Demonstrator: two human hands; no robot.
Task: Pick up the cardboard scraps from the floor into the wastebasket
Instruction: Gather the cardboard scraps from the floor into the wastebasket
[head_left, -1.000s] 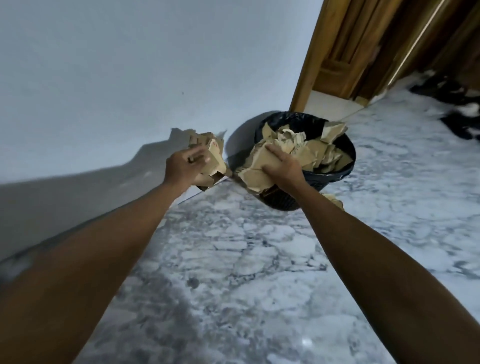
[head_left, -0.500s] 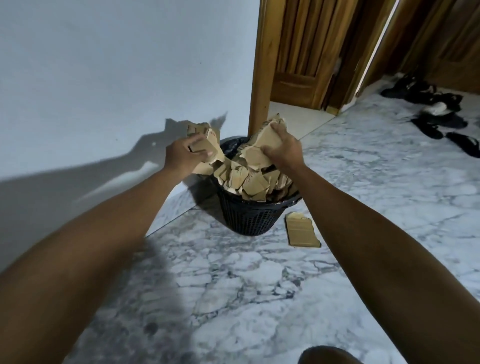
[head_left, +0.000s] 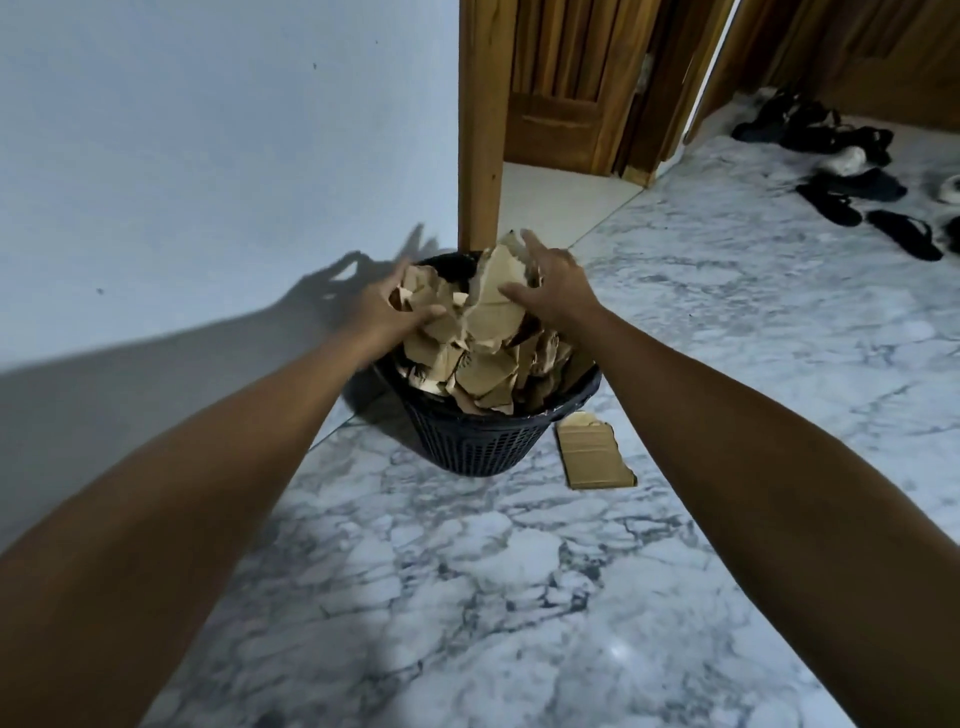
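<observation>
While both hands are spreading over heaped scraps | left hand (head_left: 382, 306), right hand (head_left: 553, 283) grips splayed, pinching nothing | you are handling light, stiff torn brown cardboard scraps (head_left: 483, 343) in the black mesh plastic wastebasket (head_left: 478, 447) | flat brown cardboard piece (head_left: 595, 457) is lying on the grey-veined marble floor (head_left: 519, 597); pinch its edge.

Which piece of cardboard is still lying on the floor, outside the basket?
The flat brown rectangular cardboard scrap on the marble floor, right of the black plastic mesh wastebasket. All other scraps are piled inside it.

two bare forearms, no sleeves; left hand (head_left: 382, 306), right hand (head_left: 553, 283) ungloved.
</observation>
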